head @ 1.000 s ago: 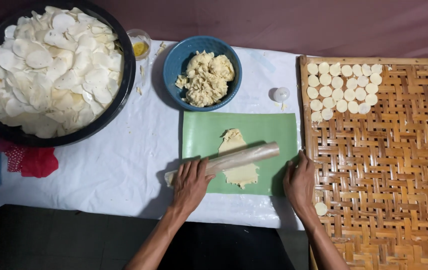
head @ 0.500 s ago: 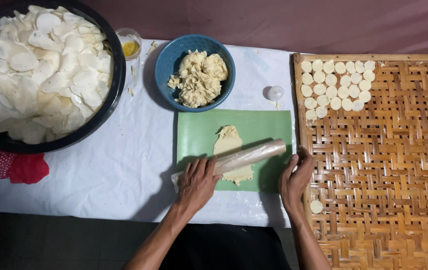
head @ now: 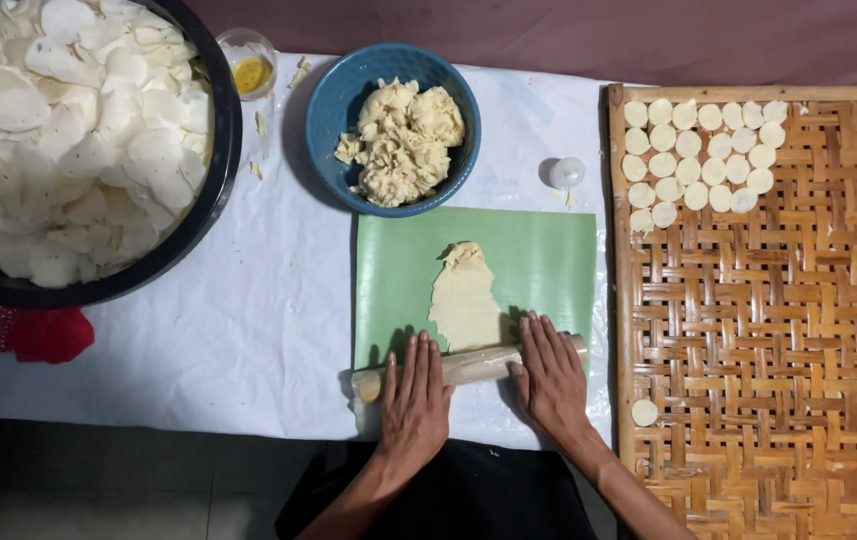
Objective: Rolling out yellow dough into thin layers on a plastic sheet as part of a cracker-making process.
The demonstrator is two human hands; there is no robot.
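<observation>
1. Left hand (head: 415,395), right hand (head: 552,375): flat, fingers extended, pressing rolling pin (head: 469,366), not gripping.
2. Pin at near edge of green mat (head: 539,265).
3. Dough sheet (head: 465,300) mid-mat, touching pin.

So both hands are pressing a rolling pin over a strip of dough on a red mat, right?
Not quite. The mat is green, not red, as the head view shows. Both the left hand and right hand do press the rolling pin at the near end of the dough.
</observation>
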